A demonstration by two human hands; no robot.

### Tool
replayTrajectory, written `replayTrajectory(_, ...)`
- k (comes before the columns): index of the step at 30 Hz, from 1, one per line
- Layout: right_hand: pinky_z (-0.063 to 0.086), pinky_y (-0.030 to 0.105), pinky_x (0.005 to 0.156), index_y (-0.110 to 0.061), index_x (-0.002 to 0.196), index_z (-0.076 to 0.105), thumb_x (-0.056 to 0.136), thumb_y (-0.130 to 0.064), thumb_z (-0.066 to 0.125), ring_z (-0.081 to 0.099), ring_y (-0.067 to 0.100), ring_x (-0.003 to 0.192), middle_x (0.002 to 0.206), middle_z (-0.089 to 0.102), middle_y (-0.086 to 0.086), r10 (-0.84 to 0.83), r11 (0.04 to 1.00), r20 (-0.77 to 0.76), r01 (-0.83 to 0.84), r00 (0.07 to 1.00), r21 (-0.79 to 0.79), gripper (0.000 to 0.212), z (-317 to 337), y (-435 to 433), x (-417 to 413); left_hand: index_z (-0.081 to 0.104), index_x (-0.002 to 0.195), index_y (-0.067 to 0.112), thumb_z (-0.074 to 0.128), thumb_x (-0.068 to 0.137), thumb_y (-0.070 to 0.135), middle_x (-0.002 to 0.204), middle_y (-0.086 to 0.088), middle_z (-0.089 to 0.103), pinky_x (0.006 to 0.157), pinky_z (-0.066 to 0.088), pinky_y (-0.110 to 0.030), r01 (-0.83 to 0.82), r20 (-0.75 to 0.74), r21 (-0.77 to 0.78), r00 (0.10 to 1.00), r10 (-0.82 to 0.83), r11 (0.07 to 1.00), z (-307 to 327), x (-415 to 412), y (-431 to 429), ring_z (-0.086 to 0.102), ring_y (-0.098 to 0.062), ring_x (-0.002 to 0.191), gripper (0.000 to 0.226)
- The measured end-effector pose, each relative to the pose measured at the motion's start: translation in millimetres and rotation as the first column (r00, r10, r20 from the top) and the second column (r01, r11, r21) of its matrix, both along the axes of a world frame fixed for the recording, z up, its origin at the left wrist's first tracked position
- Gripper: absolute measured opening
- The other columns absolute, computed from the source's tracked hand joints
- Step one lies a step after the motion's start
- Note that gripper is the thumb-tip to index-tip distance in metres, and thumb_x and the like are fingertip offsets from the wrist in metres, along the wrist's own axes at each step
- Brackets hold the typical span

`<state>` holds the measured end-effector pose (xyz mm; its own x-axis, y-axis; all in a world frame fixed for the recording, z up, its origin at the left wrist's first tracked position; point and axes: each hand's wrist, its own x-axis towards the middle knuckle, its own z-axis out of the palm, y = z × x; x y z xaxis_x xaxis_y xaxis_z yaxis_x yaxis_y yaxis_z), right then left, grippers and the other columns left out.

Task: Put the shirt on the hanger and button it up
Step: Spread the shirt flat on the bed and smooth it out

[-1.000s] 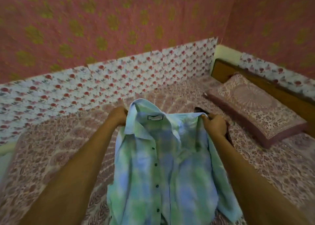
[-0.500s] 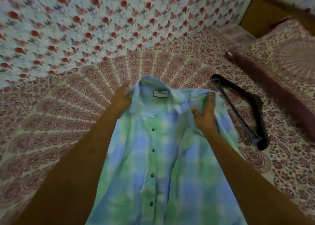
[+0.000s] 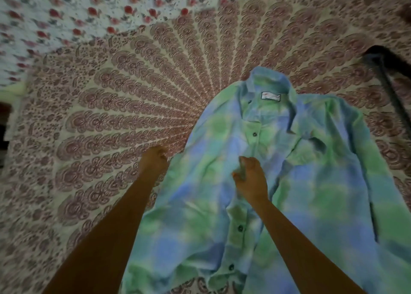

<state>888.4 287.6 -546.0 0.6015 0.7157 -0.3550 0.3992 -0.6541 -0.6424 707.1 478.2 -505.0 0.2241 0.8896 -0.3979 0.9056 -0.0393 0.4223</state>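
Observation:
The green and blue tie-dye shirt (image 3: 311, 182) lies front up on the bed, its collar and white label pointing away from me and its dark buttons undone down the front. My left hand (image 3: 153, 159) hovers at the shirt's left shoulder edge with curled fingers and nothing visible in them. My right hand (image 3: 250, 176) is on the chest by the button strip, where thumb and fingers pinch a fold of cloth. The black hanger (image 3: 391, 89) lies on the bedspread past the right shoulder, cut off by the frame's edge.
A red-brown paisley bedspread (image 3: 111, 126) covers the bed under and around the shirt. A white floral cloth (image 3: 66, 11) runs along the far side. At the left edge of the bed a dark gap (image 3: 3, 129) shows.
The shirt went from held up by its shoulders to lying flat on the bed. Both hands left the collar area and drew back toward me, the right one onto the chest.

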Motion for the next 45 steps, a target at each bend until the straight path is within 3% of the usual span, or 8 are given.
replayTrajectory(6, 0.045, 0.044, 0.087, -0.009, 0.135, 0.03, 0.075, -0.03, 0.07, 0.045, 0.04, 0.114, 0.13, 0.036, 0.021, -0.205, 0.946, 0.08, 0.219, 0.975, -0.238, 0.076, 3, -3, -36, 0.056, 0.116, 0.006, 0.059, 0.084, 0.011, 0.115, -0.02, 0.063, 0.088, 0.045, -0.034, 0.108, -0.075, -0.177, 0.99, -0.123, 0.978, -21, -18, -17, 0.059, -0.034, 0.106, 0.033)
replayTrajectory(16, 0.046, 0.038, 0.076, -0.002, 0.103, 0.056, 0.092, -0.017, 0.049, 0.059, 0.038, 0.098, 0.104, 0.062, 0.023, -0.486, 0.842, 0.134, 0.504, 0.864, -0.194, 0.02, 25, -34, -38, 0.066, 0.101, 0.0, 0.062, 0.081, 0.012, 0.099, -0.022, 0.067, 0.072, 0.039, -0.027, 0.282, 0.019, -0.282, 0.957, -0.288, 0.917, -36, 3, -57, 0.063, -0.032, 0.096, 0.023)
replayTrajectory(20, 0.041, 0.037, 0.069, -0.006, 0.107, 0.053, 0.092, -0.014, 0.046, 0.058, 0.038, 0.093, 0.111, 0.057, 0.019, -0.638, 0.737, 0.217, 0.668, 0.739, -0.108, 0.019, 34, -40, -42, 0.064, 0.077, 0.009, 0.063, 0.082, 0.018, 0.062, -0.003, 0.052, 0.052, 0.029, -0.025, 0.204, 0.129, -0.244, 0.976, -0.176, 0.948, -18, -3, -56, 0.047, -0.016, 0.062, 0.011)
replayTrajectory(25, 0.044, 0.04, 0.073, -0.006, 0.112, 0.054, 0.083, -0.014, 0.052, 0.057, 0.034, 0.087, 0.108, 0.051, 0.017, -0.559, 0.828, 0.289, 0.542, 0.777, 0.143, 0.03, 40, -29, -74, 0.042, 0.078, 0.014, 0.041, 0.095, 0.013, 0.064, 0.003, 0.036, 0.055, 0.025, -0.027, 0.126, 0.396, -0.017, 0.912, -0.109, 0.992, 32, -25, -22, 0.033, -0.011, 0.058, 0.017)
replayTrajectory(28, 0.044, 0.032, 0.067, -0.011, 0.103, 0.057, 0.082, -0.04, 0.05, 0.053, 0.006, 0.066, 0.077, 0.054, -0.003, -0.373, 0.867, -0.039, 0.364, 0.927, 0.34, 0.037, 61, 5, -109, 0.05, 0.095, 0.006, 0.047, 0.094, 0.015, 0.065, -0.007, 0.048, 0.051, 0.024, -0.029, 0.259, 0.373, 0.188, 0.874, -0.313, 0.947, 55, -34, -9, 0.039, -0.015, 0.055, 0.01)
replayTrajectory(32, 0.047, 0.035, 0.08, -0.014, 0.115, 0.052, 0.073, -0.04, 0.073, 0.053, 0.015, 0.081, 0.087, 0.055, -0.004, -0.077, 0.957, -0.292, 0.153, 0.953, 0.248, 0.054, 86, 55, -145, 0.063, 0.094, 0.002, 0.06, 0.088, 0.014, 0.078, -0.002, 0.06, 0.054, 0.037, -0.013, 0.199, 0.432, 0.298, 0.844, -0.317, 0.934, 81, -37, 0, 0.052, -0.009, 0.064, 0.015)
replayTrajectory(37, 0.04, 0.037, 0.07, -0.018, 0.065, 0.039, 0.089, -0.016, 0.053, 0.045, 0.023, 0.07, 0.059, 0.041, -0.002, -0.399, 0.871, -0.15, 0.425, 0.905, 0.245, 0.028, 81, 64, -148, 0.065, 0.109, 0.005, 0.05, 0.094, 0.018, 0.085, -0.002, 0.067, 0.057, 0.047, -0.01, 0.28, 0.709, -0.137, 0.698, -0.103, 0.95, 89, -57, 0, 0.058, 0.005, 0.059, 0.024)
replayTrajectory(45, 0.034, 0.024, 0.065, -0.02, 0.077, 0.043, 0.094, -0.012, 0.04, 0.04, 0.011, 0.067, 0.071, 0.041, -0.002, -0.549, 0.631, -0.598, 0.759, 0.584, 0.161, 0.019, 83, 51, -142, 0.061, 0.097, 0.023, 0.043, 0.094, 0.031, 0.089, -0.005, 0.06, 0.076, 0.043, -0.031, 0.233, 0.509, -0.656, 0.839, 0.193, 0.718, 16, -92, -36, 0.052, -0.02, 0.081, 0.02)
